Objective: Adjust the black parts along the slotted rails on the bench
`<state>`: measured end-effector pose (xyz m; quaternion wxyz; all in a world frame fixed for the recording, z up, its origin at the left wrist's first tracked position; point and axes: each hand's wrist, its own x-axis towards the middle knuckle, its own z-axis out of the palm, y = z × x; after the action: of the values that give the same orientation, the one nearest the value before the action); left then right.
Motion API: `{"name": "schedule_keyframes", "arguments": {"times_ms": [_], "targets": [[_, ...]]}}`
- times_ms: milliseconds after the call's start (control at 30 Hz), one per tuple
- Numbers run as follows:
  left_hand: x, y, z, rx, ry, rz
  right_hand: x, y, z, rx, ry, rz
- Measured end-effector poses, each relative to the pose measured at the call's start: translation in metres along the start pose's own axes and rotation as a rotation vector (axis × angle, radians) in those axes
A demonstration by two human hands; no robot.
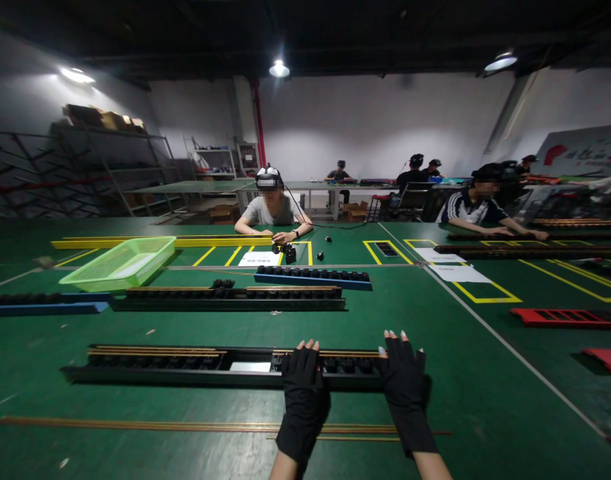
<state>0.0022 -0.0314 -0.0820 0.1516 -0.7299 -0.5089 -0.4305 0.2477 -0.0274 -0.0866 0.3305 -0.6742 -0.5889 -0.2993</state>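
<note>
The left hand [304, 393] and the right hand [408, 390] wear black fingerless gloves, and both are open. The fingers are nearly straight, a little apart, and they do not close around anything. The two hands lie on the near side of a long black rack [150, 372], and they seem to touch it only from above. Black parts [348, 365] sit in a row in this rack, and brass rods [185, 350] lie along its top. More thin brass rods [195, 425] lie just in front of it, on the green workbench [485, 393], under the wrists.
</note>
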Motion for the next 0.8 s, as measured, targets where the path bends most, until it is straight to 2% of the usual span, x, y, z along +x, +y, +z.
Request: {"name": "schedule_keyframes", "arguments": {"times_ms": [133,800], "targets": [[-0.0027,-0.0038,0.006,-0.007,0.007,-0.006,-0.0101,0.002,0.0062,0.045,0.005,0.024],[-0.0033,-0.0054,0.0093,-0.038,0.0,-0.029,-0.005,-0.0004,-0.0017,0.206,0.038,0.065]]}}
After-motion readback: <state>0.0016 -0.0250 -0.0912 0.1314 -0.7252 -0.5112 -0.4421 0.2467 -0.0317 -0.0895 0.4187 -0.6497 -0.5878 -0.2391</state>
